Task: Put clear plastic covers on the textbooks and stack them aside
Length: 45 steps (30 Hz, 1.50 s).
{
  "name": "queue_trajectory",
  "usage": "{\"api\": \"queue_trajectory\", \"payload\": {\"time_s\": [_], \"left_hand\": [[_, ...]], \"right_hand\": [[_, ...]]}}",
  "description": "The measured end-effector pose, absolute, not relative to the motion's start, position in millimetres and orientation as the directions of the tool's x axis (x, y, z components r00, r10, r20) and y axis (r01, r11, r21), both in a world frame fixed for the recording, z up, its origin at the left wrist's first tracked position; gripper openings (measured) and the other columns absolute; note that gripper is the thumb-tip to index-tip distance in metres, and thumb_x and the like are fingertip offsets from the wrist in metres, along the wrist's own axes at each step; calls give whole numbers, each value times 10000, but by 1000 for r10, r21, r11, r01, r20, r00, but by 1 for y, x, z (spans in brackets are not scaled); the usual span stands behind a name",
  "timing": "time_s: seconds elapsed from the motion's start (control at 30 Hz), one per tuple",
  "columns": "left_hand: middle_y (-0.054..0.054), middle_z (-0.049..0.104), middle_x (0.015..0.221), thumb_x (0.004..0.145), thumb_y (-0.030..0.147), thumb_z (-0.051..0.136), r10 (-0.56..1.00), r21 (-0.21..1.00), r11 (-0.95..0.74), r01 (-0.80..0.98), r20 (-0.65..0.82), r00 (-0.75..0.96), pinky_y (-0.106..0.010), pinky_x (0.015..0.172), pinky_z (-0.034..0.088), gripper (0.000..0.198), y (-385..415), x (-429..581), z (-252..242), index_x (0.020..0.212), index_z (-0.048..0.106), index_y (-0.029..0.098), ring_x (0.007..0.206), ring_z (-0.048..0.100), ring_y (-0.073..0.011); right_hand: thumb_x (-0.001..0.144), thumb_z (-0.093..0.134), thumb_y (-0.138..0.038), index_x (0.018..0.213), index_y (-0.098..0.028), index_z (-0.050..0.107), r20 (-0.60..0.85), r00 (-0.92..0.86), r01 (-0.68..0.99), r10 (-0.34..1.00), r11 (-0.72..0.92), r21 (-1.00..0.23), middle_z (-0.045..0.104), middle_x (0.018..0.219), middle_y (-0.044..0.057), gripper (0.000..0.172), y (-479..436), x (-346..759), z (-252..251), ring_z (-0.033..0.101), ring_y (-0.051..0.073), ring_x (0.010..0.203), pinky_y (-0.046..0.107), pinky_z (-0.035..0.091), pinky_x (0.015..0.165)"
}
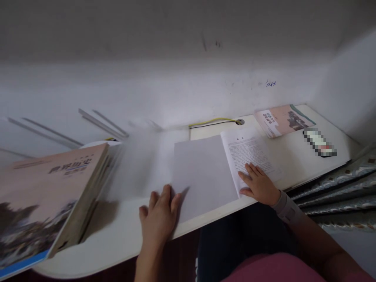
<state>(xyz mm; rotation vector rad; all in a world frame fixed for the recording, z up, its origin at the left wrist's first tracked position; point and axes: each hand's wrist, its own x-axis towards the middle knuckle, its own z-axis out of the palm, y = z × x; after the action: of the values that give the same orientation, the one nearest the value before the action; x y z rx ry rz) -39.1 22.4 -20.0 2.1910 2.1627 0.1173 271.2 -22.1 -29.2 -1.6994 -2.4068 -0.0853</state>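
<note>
Resting palm-down, right hand (261, 187) on book (205, 176)

On the desk (293, 154), an open book (217, 172) lies in the middle, with a pile of books (58, 196) on its left, a cord (211, 120) behind it, a closed book (279, 121) to the right, and a phone (319, 141) even further right.

Matt, smooth paper on the open book (204, 176) here, and under it a smooth-topped bench (123, 239)! Smooth-looking card covers the book stack (49, 188); there's silvery sheen on the patterned cloth (346, 182), and a matt, scuffed wall (182, 86).
</note>
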Motion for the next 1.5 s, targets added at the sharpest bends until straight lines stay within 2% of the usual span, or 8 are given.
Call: {"api": "queue_trajectory", "payload": {"time_s": [0.43, 0.83, 1.0, 1.1, 1.23, 1.33, 1.4, 1.5], "left_hand": [[-202, 499, 1315, 942, 373, 230, 1000, 143, -2, 990, 29, -2, -542, 1027, 246, 523, 22, -41, -21, 1375, 364, 112, 1325, 318, -310], [-165, 447, 1386, 948, 389, 187, 1000, 188, 4, 982, 30, -10, -563, 1043, 218, 528, 24, -46, -27, 1373, 386, 145, 1362, 256, -309], [-153, 448, 1390, 951, 400, 151, 1000, 178, -18, 984, 19, 15, -566, 1030, 222, 542, 22, -43, -24, 1361, 386, 136, 1358, 255, -312], [-125, 442, 1402, 946, 417, 197, 999, 185, -20, 983, 42, 13, -557, 1037, 215, 515, 23, -42, -23, 1342, 408, 165, 1347, 276, -303], [-118, 514, 1341, 921, 416, 315, 992, 197, 9, 980, 121, -33, -526, 1033, 250, 443, 22, -39, -22, 1217, 530, 167, 1305, 350, -305], [-117, 560, 1287, 907, 374, 352, 977, 170, 41, 985, 199, -75, -502, 1027, 281, 370, 17, -33, -19, 1010, 634, 156, 1270, 402, -293], [-133, 575, 1260, 898, 368, 364, 967, 133, 70, 989, 236, -100, -516, 1023, 282, 367, 12, -29, -17, 922, 654, 145, 1250, 421, -301], [-167, 593, 1208, 876, 394, 397, 956, 109, 110, 988, 259, -135, -567, 1004, 283, 375, 9, -27, -16, 879, 663, 129, 1214, 444, -335]], "right_hand": [[865, 491, -506, 1358, -164, 438, 194, -325, 937, 926, 343, -69, 352, 1438, 210, 602, -25, 273, -32, 279, 327, 1350, 477, 298, 1052], [845, 502, -542, 1371, -150, 418, 180, -332, 936, 926, 347, -58, 338, 1441, 225, 661, -22, 279, -33, 270, 341, 1351, 489, 297, 1049], [865, 460, -546, 1374, -166, 412, 178, -336, 933, 925, 352, -73, 333, 1451, 205, 637, -22, 280, -35, 264, 324, 1357, 489, 277, 1061], [877, 455, -522, 1365, -166, 424, 181, -325, 933, 928, 345, -97, 347, 1445, 202, 605, -23, 282, -34, 273, 320, 1354, 486, 282, 1059], [899, 449, -460, 1324, -149, 468, 240, -288, 937, 927, 324, -128, 372, 1434, 192, 527, -23, 271, -23, 290, 312, 1347, 491, 309, 1044], [910, 445, -421, 1298, -142, 490, 286, -397, 890, 872, 442, -113, 392, 1433, 150, 479, -25, 255, -15, 273, 289, 1357, 492, 262, 1081], [902, 468, -415, 1275, -128, 508, 274, -458, 861, 846, 499, -103, 451, 1392, 144, 472, -27, 244, -16, 314, 286, 1337, 491, 250, 1092], [879, 512, -418, 1283, -97, 497, 255, -451, 867, 855, 488, -103, 469, 1371, 168, 516, -31, 233, -26, 352, 299, 1314, 474, 294, 1074]]}}
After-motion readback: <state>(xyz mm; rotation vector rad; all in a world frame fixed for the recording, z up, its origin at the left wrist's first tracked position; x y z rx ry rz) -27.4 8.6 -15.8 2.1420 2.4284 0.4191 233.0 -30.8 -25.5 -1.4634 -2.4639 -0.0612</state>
